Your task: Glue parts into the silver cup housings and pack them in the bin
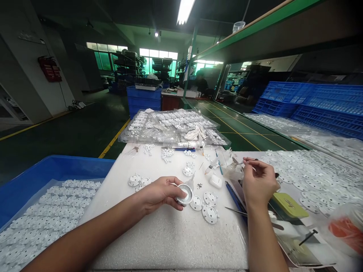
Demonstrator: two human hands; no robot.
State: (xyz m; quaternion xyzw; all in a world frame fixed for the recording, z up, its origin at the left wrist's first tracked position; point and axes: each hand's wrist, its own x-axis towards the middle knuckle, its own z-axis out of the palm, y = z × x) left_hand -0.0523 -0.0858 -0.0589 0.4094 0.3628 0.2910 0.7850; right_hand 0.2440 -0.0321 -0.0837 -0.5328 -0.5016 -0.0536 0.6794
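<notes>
Left of the white case [216, 181], I see the left hand [166, 192]'s grip closed on a round part [185, 195], hollow upward, presumably so its inside shows, while right of the case the right hand [259, 182] pinches a slim tool [239, 163].

Looks dim overall, sinking to near black beneath the shelf [283, 39]. Takes light from 1 glaring tube lamp [185, 10] overhead, 1 flaring round lamp [156, 34] and green-tinted windows [104, 60] behind. Brightens on the white worktop [170, 241] in the foreground. Stretches wide toward the edges; softens at the bagged container [346, 228], lower right.
</notes>
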